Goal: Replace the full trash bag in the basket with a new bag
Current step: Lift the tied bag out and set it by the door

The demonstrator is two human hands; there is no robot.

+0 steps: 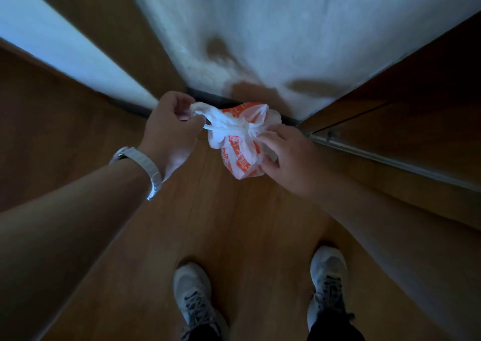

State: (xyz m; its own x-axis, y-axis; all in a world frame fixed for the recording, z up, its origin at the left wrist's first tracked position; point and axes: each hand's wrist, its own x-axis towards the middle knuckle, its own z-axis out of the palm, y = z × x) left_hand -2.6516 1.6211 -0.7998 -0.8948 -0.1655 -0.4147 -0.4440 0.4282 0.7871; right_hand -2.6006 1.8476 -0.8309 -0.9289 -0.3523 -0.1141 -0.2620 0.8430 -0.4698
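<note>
Ahead, wall (312, 41) behind bag (239, 142) (two-handed).

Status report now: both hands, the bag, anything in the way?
Left hand pinching bag handle. Right hand gripping the bag, held above wooden floor. No basket in view, nothing in the way.

Bag (240, 142) is held between left hand (169, 129) and right hand (291, 158), above the floor (234, 223). Shoes (194, 296) below it; wall (286, 41) beyond.

A small white plastic bag (240, 142) printed in orange, bulging and knotted at its top, hangs in mid-air at the frame's centre, handles stretched leftward.
</note>
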